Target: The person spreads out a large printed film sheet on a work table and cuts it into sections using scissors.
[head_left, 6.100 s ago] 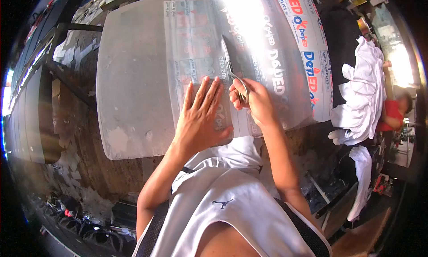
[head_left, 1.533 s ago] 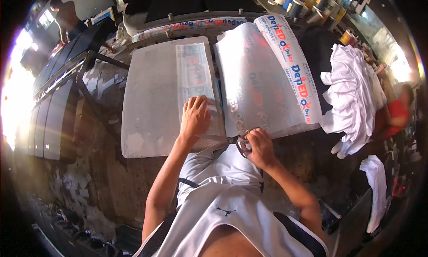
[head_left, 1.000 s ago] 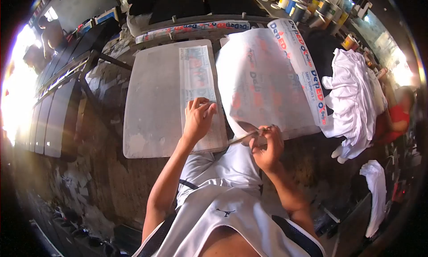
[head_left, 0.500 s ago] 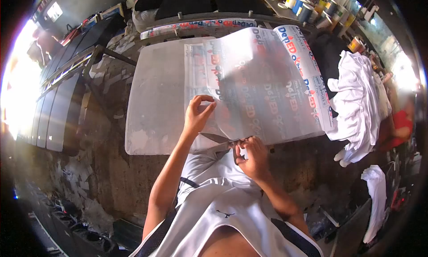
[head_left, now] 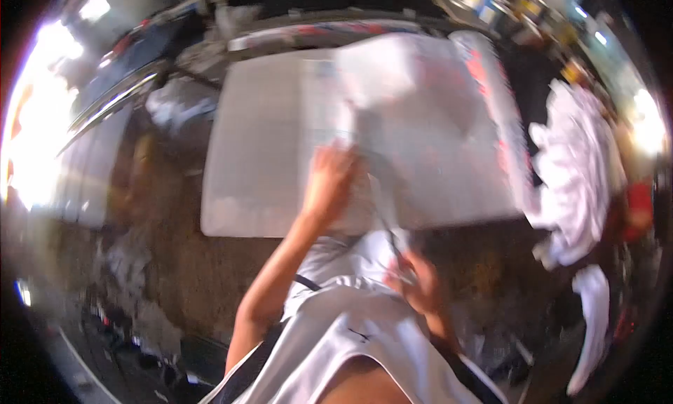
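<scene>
My left hand (head_left: 332,174) is blurred, its fingers bunched together at the left part of the printed sheet (head_left: 442,137); whether they pinch the sheet cannot be made out. In my right hand (head_left: 416,283) are the scissors (head_left: 391,236), held by the handles below the board's front edge, blades pointing up toward the sheet. The translucent sheet covers the right side, with its rolled edge (head_left: 494,109) showing red and blue print. A grey board (head_left: 256,144) lies on the left, bare over most of its surface.
White crumpled cloth (head_left: 571,165) hangs at the right, with a white strip (head_left: 591,320) below it. Containers (head_left: 487,10) stand at the back right. A metal frame (head_left: 112,113) is at the left. Someone in red (head_left: 638,207) is at the far right.
My right hand has moved down and slightly right with the scissors, whose blades now point up. My left hand has shifted right, its fingers closing. The view is more blurred.
</scene>
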### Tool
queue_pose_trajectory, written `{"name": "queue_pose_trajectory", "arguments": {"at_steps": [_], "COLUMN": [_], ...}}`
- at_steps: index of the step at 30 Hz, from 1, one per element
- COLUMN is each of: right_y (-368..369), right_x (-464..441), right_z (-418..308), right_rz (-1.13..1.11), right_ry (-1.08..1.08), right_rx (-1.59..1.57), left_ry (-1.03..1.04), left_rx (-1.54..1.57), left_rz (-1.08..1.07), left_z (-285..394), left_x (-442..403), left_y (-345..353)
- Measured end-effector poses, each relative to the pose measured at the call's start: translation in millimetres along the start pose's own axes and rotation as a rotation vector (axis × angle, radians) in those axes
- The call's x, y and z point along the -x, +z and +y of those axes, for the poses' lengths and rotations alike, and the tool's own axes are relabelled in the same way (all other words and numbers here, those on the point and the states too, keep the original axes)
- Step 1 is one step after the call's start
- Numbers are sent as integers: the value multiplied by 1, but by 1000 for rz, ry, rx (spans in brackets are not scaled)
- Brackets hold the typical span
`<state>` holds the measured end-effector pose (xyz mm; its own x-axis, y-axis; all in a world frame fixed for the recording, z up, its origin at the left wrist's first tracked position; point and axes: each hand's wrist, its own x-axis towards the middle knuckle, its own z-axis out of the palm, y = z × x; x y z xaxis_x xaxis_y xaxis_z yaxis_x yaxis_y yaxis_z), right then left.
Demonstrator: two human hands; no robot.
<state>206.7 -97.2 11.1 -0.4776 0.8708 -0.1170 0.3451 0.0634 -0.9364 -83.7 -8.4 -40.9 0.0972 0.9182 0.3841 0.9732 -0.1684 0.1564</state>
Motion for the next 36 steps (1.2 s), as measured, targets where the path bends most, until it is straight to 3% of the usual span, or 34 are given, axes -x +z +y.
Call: {"name": "queue_pose_trajectory", "arguments": {"at_steps": [1,2,4,8,9,12,13,15,17,19,26,28,29,31,34,36], "right_y": [0,0,-5,-4,-17,-23,-32,-23,-20,-19,-1,15,16,23,21,21], "right_x": [14,26,43,85,93,98,105,117,124,105,111,122,123,125,115,113], "right_z": [5,-2,16,103,139,121,155,176,156,88,92,122,121,108,134,114], "right_rz": [-35,-37,-94,-160,-183,-308,-331,-265,-177,-409,-298,58,54,217,120,44], "right_ry": [254,357,339,101,167,276,355,272,196,351,340,420,422,554,561,578], "right_rx": [-196,-427,-102,-417,-183,-363,-96,-90,-78,-179,-167,-356,-357,-701,-428,-254], "left_ry": [12,-81,-52,-42,-43,-49,-45,-27,-33,-34,-80,-99,-96,-103,-38,-118], "left_rx": [-113,-16,-127,160,164,326,302,288,203,199,165,194,217,230,174,78], "left_rz": [-110,-26,-92,-55,-49,-14,-4,8,71,74,-3,-42,16,67,20,-175], "left_z": [5,4,9,-1,3,9,10,13,20,26,42,50,53,50,48,50], "left_x": [1,1,2,11,10,16,17,18,18,18,26,38,46,55,58,50], "left_y": [-7,10,-12,5,-1,-23,-24,-24,-23,-16,-27,-28,-25,-21,-19,-36]}}
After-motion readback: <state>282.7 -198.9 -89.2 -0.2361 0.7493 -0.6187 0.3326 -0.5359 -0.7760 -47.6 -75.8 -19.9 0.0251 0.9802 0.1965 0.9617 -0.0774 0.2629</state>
